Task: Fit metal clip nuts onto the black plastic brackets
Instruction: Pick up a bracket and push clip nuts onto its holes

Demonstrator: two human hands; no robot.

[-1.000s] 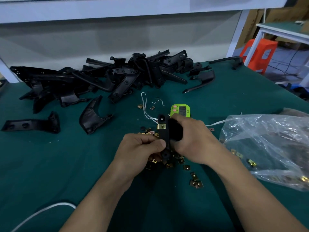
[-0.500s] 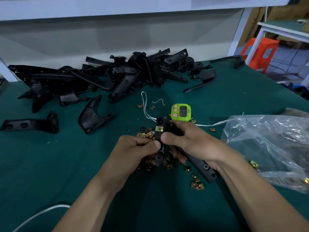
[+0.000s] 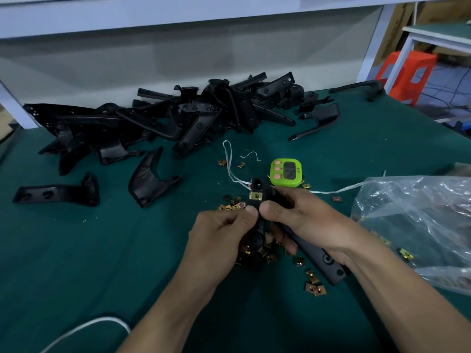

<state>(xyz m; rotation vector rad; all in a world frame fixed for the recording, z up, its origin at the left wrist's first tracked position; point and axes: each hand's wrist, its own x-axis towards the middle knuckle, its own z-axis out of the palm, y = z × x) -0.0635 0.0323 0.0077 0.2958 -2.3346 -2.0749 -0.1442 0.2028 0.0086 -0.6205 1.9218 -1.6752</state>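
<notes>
Right hand (image 3: 300,220) grips the black plastic bracket (image 3: 316,256), a brass clip nut (image 3: 255,195) seated near its top. Left hand (image 3: 221,235) pinches the bracket's middle.

No legible text showing anywhere. Green timer (image 3: 286,173) lying on table, its dark LCD digits blurring beyond reading. Small printed marks running down timer's right edge, too tiny to make out.

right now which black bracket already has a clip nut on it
The hand-held bracket: a gold clip nut sits at its far end; the piled brackets show none.
</notes>
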